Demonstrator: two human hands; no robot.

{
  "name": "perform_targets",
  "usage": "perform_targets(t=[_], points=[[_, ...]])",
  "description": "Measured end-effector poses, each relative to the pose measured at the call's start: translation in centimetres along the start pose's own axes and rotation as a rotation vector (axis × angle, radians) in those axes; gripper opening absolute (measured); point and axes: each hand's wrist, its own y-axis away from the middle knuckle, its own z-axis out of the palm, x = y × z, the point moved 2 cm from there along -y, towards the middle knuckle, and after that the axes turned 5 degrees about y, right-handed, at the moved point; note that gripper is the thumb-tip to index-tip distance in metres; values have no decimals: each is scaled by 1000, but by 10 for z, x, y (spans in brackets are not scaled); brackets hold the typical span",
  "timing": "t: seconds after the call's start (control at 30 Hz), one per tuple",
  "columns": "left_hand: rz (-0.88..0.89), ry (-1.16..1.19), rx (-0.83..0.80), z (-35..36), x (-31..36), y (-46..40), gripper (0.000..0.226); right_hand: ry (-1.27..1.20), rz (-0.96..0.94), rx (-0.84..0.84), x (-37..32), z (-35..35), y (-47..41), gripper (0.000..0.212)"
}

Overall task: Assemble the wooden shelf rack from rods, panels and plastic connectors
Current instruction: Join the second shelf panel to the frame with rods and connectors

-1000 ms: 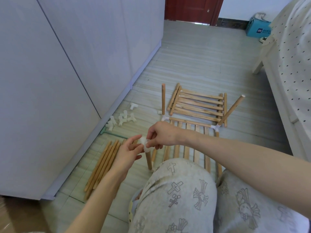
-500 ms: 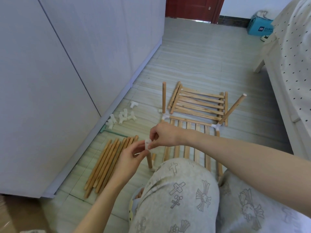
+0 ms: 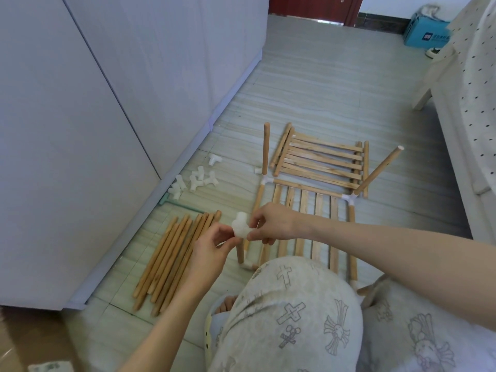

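Showing both hands raised slightly from a second ago, the left hand (image 3: 212, 244) and right hand (image 3: 271, 224) together pinching a white plastic connector (image 3: 239, 227) over the upright rod (image 3: 239, 252) beneath them, apparently ready for seating on its top.

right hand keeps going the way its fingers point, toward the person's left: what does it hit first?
The white plastic connector it already pinches, then the left hand on the connector's other side. Beyond that, probably the loose rods on the floor, though depth is unclear.
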Motion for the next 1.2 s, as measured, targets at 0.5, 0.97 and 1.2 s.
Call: perform_targets(t=[0.5,0.97,1.2], points=[[-279,269,-268,0,9,-6,50,-43,-26,-20,7,6,-4,19],[-227,330,-339,5,10,-4,42,-501,-46,160,25,38,9,16],[-222,296,-302,0,5,-3,39,-442,-42,137,25,40,-3,17]])
